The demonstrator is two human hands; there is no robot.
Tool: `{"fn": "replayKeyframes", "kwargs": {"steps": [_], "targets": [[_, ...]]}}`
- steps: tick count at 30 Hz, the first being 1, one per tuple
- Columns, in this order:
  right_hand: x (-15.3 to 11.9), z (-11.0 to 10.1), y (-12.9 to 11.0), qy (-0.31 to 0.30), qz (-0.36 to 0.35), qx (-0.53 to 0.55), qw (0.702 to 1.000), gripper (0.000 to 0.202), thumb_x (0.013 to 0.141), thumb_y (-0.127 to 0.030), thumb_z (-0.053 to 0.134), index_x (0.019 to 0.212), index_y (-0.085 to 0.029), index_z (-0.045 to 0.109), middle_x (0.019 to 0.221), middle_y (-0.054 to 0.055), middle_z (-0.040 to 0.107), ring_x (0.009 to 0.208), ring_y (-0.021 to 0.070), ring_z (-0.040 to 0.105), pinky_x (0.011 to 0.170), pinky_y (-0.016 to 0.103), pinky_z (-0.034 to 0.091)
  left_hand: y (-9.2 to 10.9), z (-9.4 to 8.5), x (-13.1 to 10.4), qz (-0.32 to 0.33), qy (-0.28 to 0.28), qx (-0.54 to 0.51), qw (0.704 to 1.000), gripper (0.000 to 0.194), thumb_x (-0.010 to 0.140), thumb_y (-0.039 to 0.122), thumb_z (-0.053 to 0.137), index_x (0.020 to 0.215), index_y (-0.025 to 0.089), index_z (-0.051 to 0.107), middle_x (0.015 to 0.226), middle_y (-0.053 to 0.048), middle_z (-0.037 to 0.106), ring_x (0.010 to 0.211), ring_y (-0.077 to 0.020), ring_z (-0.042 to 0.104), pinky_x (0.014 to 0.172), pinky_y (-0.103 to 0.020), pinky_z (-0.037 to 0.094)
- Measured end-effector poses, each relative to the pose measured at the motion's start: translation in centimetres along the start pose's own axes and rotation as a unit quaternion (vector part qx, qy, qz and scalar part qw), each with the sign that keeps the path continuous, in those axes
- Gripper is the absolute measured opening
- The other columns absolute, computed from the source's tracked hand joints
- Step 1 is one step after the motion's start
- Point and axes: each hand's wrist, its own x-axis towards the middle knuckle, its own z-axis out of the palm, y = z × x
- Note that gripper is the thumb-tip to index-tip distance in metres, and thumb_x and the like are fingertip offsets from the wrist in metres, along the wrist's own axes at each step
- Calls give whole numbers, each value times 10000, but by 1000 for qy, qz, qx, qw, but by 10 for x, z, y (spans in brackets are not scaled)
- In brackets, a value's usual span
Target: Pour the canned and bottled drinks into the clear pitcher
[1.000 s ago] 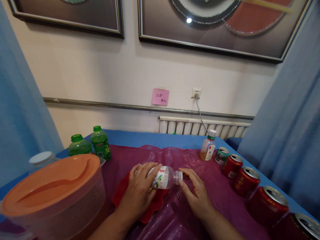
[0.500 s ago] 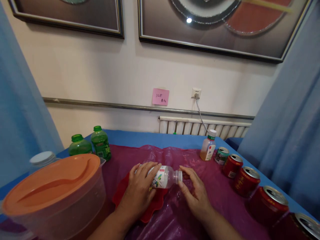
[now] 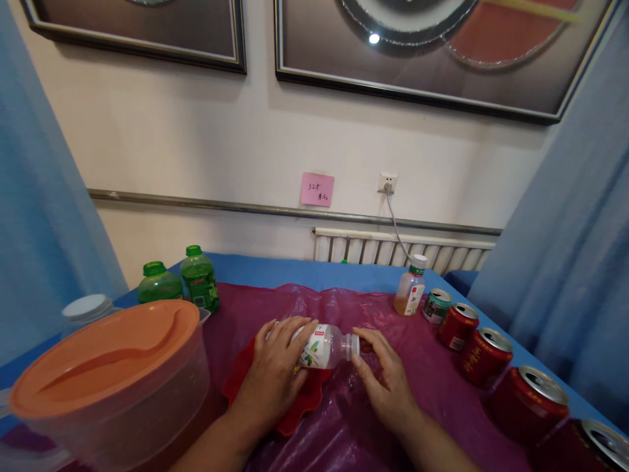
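A clear plastic bottle (image 3: pixel 334 347) with a white printed label lies on its side in front of me, its neck pointing right. My left hand (image 3: pixel 281 360) is wrapped over the label end from above. At the other end, the thumb and fingers of my right hand (image 3: pixel 386 373) close around the white bottle cap (image 3: pixel 354 345), which sits on the neck. Beneath the bottle and my left hand is a red scalloped dish (image 3: pixel 299 414), partly covered, so its contents are hidden.
At left stand a clear pitcher (image 3: pixel 162 406) with an orange lid, a white-lidded jar (image 3: pixel 88 307) and two green bottles (image 3: pixel 200 282). On the right, a small bottle (image 3: pixel 409 288) and several cans (image 3: pixel 486 357) line the edge of the purple-covered table (image 3: pixel 339 426).
Both hands keep the same hold on the bottle and cap. Only a very slight shift of the whole view shows.
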Motion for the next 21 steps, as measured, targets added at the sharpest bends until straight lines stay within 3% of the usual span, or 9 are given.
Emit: {"fn": "replayKeyframes", "kwargs": {"steps": [13, 21], "targets": [[0, -2, -2, 6, -21, 2, 1000, 333, 929, -255, 560, 1257, -277, 610, 1237, 76, 638, 1170, 232, 601, 987, 379, 513, -1, 1, 0, -3, -7, -5, 1000, 681, 778, 71, 575, 1410, 289, 450, 1355, -73, 591, 1261, -262, 506, 1092, -511, 268], [0, 2, 1, 14, -2, 4, 1000, 370, 942, -317, 574, 1307, -256, 578, 1241, 96, 645, 1143, 240, 614, 975, 394, 527, -2, 1, 0, -6, -9, -7, 1000, 686, 774, 71, 573, 1414, 286, 455, 1359, -80, 592, 1268, -270, 498, 1093, -513, 276]]}}
